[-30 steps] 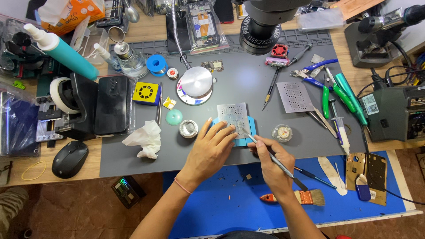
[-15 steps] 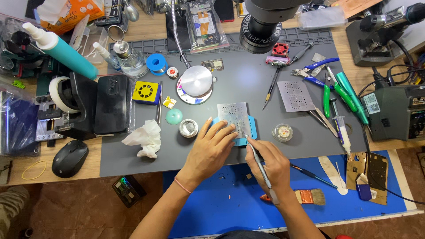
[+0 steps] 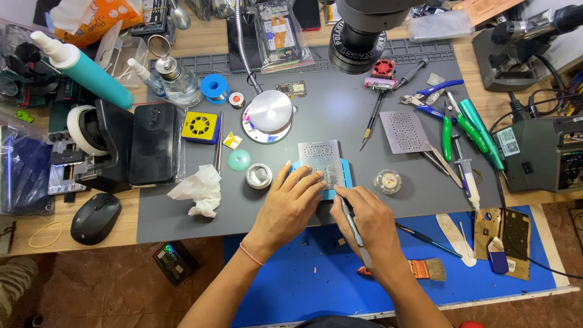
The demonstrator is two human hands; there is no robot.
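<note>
Head view: left hand (image 3: 290, 203) presses flat, fingers spread, on the metal stencil (image 3: 320, 159) over a blue holder (image 3: 344, 177) on the grey worktop (image 3: 340, 115); right hand (image 3: 370, 220) grips what seems a slim metal tool (image 3: 352, 228), its tip hidden.

Left hand (image 3: 290, 203) pins metal stencil (image 3: 320, 159) on blue holder (image 3: 346, 176); right hand (image 3: 373, 225) pinches thin tool (image 3: 352, 228) beside stencil's lower edge.
</note>
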